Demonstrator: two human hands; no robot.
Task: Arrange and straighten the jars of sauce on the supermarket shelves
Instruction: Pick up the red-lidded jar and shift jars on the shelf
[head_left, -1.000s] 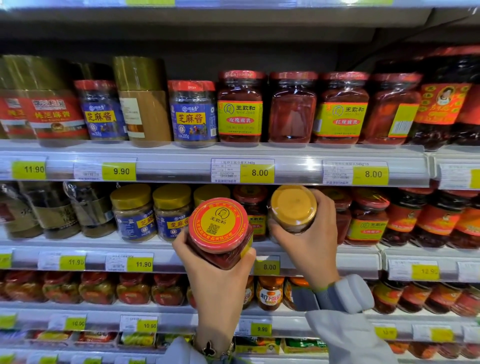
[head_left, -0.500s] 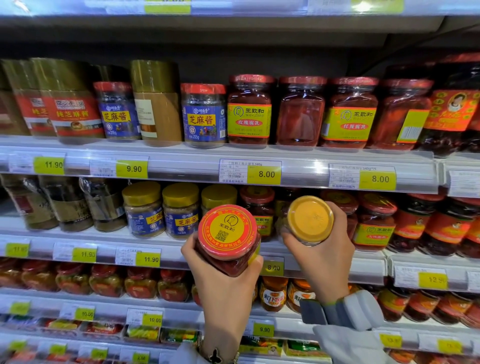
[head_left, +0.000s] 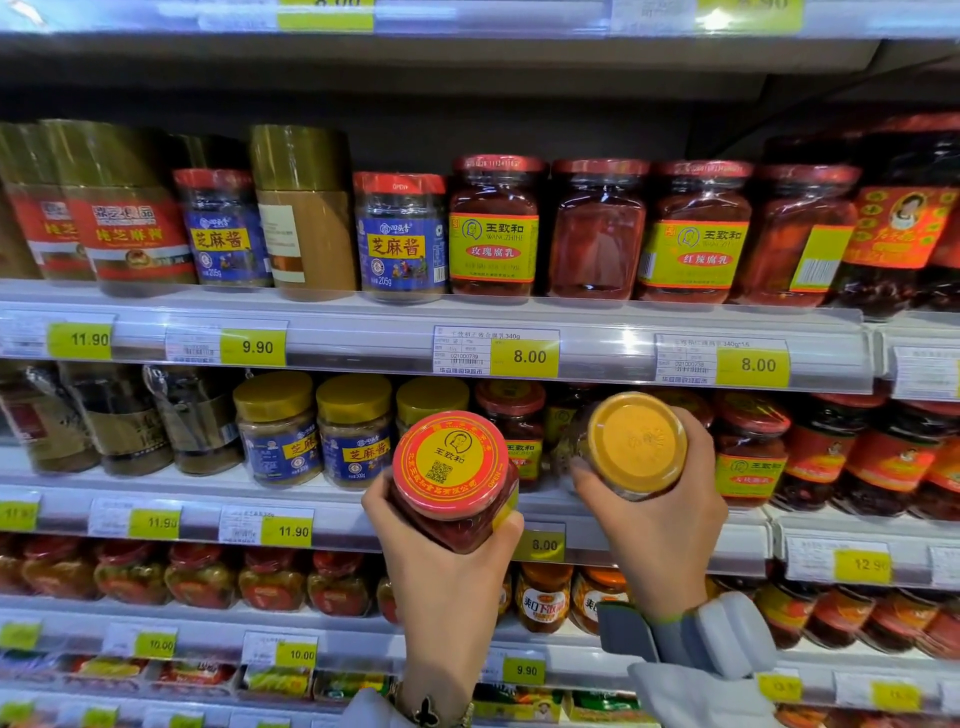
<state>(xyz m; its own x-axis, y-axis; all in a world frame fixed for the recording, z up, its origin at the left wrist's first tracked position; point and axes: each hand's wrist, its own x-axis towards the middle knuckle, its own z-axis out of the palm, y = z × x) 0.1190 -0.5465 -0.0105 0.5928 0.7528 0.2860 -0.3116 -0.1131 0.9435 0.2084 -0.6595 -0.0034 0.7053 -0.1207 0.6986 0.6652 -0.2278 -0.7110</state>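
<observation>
The left hand (head_left: 441, 566) grips a squat glass jar of red sauce (head_left: 454, 480), its fingers curled round the body from below, so the round red-rimmed lid with a yellow printed centre faces the camera. The right hand (head_left: 657, 540) holds a second jar with a plain, matte yellow lid (head_left: 631, 441), thumb on the left side and fingers wrapped round the right; this jar is tipped lid-forward too. Both jars are in the air in front of the middle shelf (head_left: 332, 499), side by side but apart, with the yellow-lidded one a little higher.

On that shelf stand round yellow-capped sesame paste jars (head_left: 317, 431) with blue labels. The shelf above carries squarish glass jars of red bean curd (head_left: 493, 228) with glossy shrink-wrapped red caps. A pale, padded-looking sleeve (head_left: 722, 639) covers the right wrist, and a bracelet (head_left: 434, 712) circles the left.

Compared with a second ago, the yellow-lidded jar sits further out from the shelf and further right, widening the gap between the two lids; the left jar's pose is much the same.
</observation>
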